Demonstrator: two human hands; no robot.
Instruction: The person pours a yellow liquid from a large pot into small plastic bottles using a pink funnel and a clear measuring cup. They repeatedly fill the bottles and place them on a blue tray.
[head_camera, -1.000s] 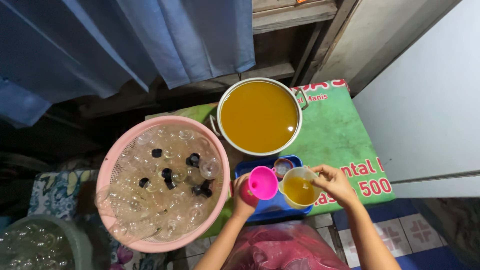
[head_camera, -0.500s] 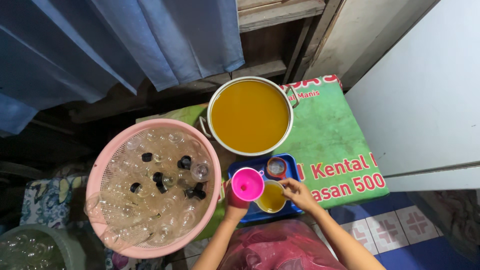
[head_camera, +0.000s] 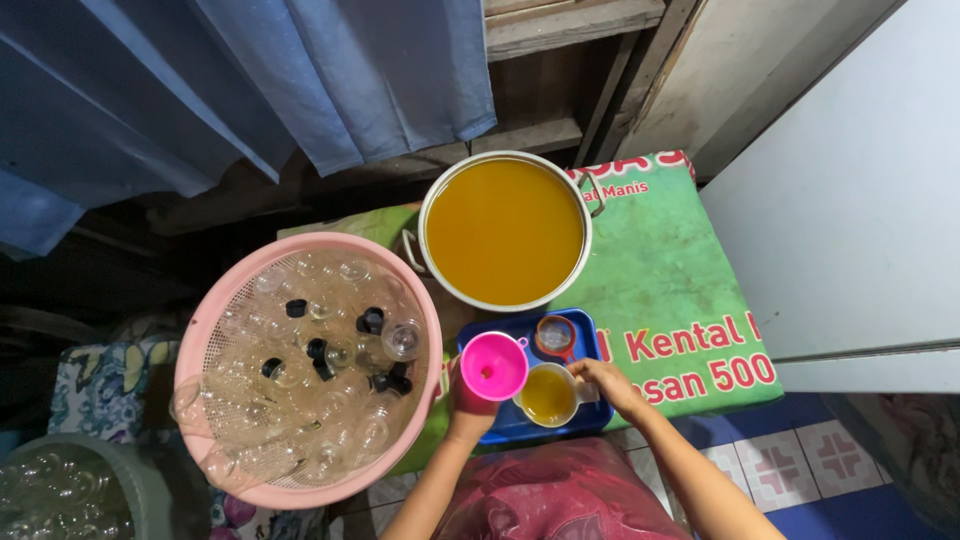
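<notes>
Standing at the far left, low in the view, a grey-green tub (head_camera: 90, 500) holds clear empty bottles, and it is partly cut by the bottom edge. Next to it on the right comes a big pink basket (head_camera: 205, 345), round, full of clear plastic bottles (head_camera: 330, 400) lying in a heap, with some black caps (head_camera: 370, 321) among them. Above these hangs a blue curtain (head_camera: 300, 80).

Further right, a green printed cloth (head_camera: 680, 280) covers the table. On its back part, near the left edge, stands a large metal pot (head_camera: 505, 232) filled almost to the rim with an orange-yellow liquid. In front of the pot, at the front edge of the cloth, lies a blue tray (head_camera: 580, 330). The pink funnel (head_camera: 493, 366) stands over the left part of this tray. The left hand (head_camera: 468, 400) is just under the funnel and mostly hidden by it; I cannot tell how its fingers are placed. Beside the funnel on the right is a white cup (head_camera: 548, 394) with the same yellow liquid inside, on the front part of the tray. The right hand (head_camera: 608, 382) holds this cup at its right side, the fingers curled together around the handle. Behind the cup, at the back edge of the tray, stands a small clear cup with a red rim (head_camera: 554, 335). At the far right a white panel (head_camera: 860, 220) rises beside the table.
</notes>
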